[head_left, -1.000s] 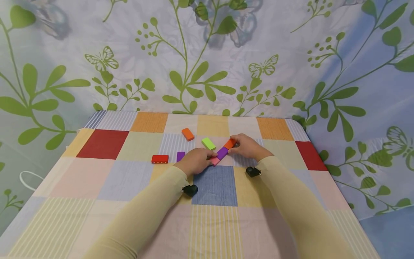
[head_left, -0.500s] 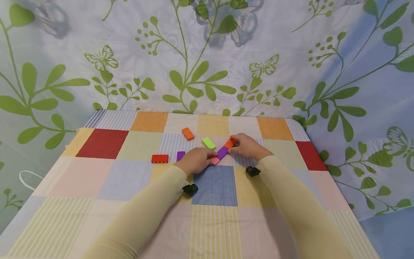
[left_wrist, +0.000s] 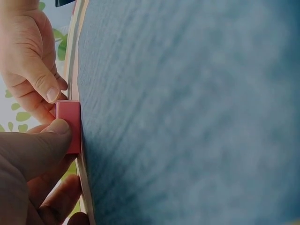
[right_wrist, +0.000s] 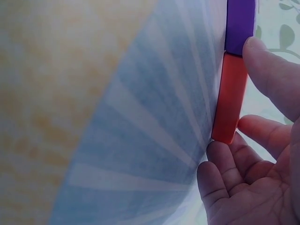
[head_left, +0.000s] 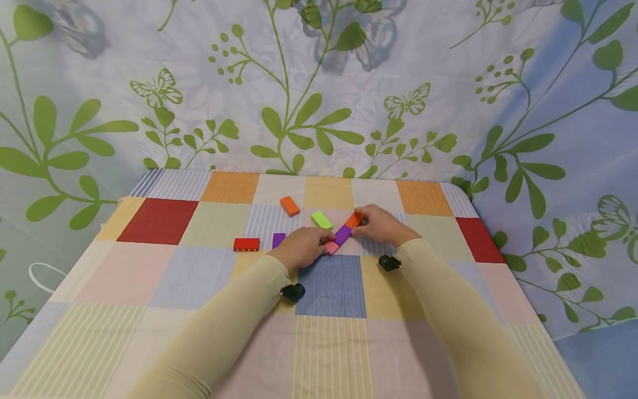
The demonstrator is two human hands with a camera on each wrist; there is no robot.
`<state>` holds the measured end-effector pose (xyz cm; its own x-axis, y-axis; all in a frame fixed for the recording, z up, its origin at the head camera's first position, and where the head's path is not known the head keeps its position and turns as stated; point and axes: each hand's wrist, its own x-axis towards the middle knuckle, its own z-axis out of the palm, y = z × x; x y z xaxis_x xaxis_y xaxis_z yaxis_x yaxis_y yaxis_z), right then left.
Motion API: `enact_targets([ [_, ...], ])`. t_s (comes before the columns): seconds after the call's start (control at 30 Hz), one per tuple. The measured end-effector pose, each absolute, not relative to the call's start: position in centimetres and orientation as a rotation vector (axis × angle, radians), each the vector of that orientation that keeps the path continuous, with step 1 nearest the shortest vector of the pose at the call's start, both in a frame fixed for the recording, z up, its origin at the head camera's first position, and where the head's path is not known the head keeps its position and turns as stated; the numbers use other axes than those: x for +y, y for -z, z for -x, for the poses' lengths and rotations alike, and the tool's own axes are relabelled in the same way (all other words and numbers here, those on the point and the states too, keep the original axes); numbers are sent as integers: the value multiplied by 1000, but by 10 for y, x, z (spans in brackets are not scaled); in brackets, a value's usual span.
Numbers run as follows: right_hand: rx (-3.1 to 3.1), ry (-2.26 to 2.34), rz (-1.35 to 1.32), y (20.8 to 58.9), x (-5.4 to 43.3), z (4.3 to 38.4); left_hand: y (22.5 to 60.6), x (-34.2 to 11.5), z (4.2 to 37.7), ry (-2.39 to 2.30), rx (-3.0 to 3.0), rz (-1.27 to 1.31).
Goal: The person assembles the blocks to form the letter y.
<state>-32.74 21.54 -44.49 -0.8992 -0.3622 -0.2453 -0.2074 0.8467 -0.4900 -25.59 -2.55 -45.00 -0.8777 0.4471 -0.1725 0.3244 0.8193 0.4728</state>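
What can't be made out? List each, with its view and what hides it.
- Loose purple block: near end, head view, behind the left hand.
- Pink block: part of its face, left wrist view, under the thumb.
- Row's orange block: far end, head view, behind the right hand.
- Row's purple block: one end, right wrist view, cut by the top edge.
- Cloth: fine weave, left wrist view, blurred.

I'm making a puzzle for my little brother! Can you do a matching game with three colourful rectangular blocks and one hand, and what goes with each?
Things:
1. pink rectangular block
2. lime-green rectangular block
3. red rectangular block with pale dots
4. right hand

Clues:
A. touches the red-orange rectangular block
B. farthest left of the blocks in the head view
C. pinched by the left hand
D. loose, nearest the three-block row

Pairs: 1-C, 2-D, 3-B, 4-A
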Motion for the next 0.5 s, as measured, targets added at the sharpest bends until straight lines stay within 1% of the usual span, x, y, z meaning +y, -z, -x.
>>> enact_targets([
  [0.5, 2703, 658, 464, 445, 214, 330, 449, -27, 257, -614, 2724, -590],
])
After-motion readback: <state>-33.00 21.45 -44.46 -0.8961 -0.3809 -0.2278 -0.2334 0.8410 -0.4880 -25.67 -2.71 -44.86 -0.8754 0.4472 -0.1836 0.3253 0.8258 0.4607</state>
